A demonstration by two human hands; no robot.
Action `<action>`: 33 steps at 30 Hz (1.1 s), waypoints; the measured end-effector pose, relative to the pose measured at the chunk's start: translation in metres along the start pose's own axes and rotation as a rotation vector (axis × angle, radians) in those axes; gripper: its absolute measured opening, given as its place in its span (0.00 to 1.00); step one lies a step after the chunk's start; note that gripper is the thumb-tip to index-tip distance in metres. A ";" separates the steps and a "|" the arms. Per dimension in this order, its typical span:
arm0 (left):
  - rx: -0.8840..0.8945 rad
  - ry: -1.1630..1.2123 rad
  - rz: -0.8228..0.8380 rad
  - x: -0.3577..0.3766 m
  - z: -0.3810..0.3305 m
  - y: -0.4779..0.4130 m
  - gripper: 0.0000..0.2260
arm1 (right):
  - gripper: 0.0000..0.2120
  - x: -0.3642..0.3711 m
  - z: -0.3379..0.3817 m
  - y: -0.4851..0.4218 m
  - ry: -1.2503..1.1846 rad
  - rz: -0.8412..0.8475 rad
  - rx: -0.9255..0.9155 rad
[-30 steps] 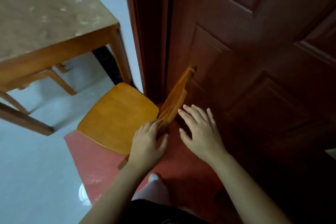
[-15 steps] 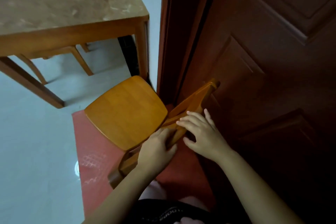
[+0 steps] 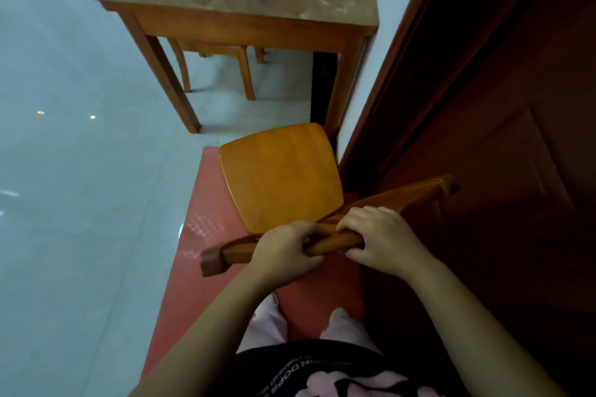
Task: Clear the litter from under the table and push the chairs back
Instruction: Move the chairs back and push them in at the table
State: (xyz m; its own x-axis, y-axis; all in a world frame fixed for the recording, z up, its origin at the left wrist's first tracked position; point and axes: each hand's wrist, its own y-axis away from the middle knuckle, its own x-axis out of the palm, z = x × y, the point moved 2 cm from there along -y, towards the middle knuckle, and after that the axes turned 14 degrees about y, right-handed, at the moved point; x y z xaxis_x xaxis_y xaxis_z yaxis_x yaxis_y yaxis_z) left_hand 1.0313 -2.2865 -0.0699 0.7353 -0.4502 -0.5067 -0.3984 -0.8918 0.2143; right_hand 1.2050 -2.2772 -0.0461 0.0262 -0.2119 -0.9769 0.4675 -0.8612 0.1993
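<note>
An orange wooden chair [image 3: 280, 174] stands on a red mat in front of me, its seat facing the table. My left hand [image 3: 285, 251] grips the top rail of the chair's backrest [image 3: 335, 240]. Just to the right, my right hand [image 3: 380, 235] grips the same rail, fingers curled over it. The wooden table [image 3: 245, 22] with a mottled beige top stands farther ahead. I see no litter on the floor under it.
A second chair [image 3: 219, 58] is tucked under the table, only its legs showing. A dark red door and frame [image 3: 483, 106] fill the right side, close to the chair's back. A red mat [image 3: 200, 226] lies on the pale tiled floor [image 3: 80, 171], which stretches to the left.
Both hands went from hovering or resting on the backrest to gripping its top rail. The view swung left, so the table now lies straight ahead.
</note>
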 end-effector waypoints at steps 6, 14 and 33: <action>-0.153 -0.161 -0.191 0.010 -0.011 0.001 0.14 | 0.12 0.002 -0.023 -0.006 0.008 0.003 -0.125; -0.239 -0.174 -0.151 0.011 -0.017 0.001 0.12 | 0.09 0.004 -0.029 -0.010 -0.004 0.008 -0.161; -0.164 -0.336 -0.114 0.015 -0.014 -0.009 0.10 | 0.07 0.008 -0.033 -0.018 -0.031 0.054 -0.121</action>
State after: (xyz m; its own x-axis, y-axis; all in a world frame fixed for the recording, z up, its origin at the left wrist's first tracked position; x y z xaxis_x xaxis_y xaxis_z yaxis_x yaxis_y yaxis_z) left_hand 1.0540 -2.2859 -0.0676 0.5382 -0.3319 -0.7747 -0.2113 -0.9430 0.2572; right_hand 1.2259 -2.2483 -0.0595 0.0274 -0.2720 -0.9619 0.5691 -0.7868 0.2387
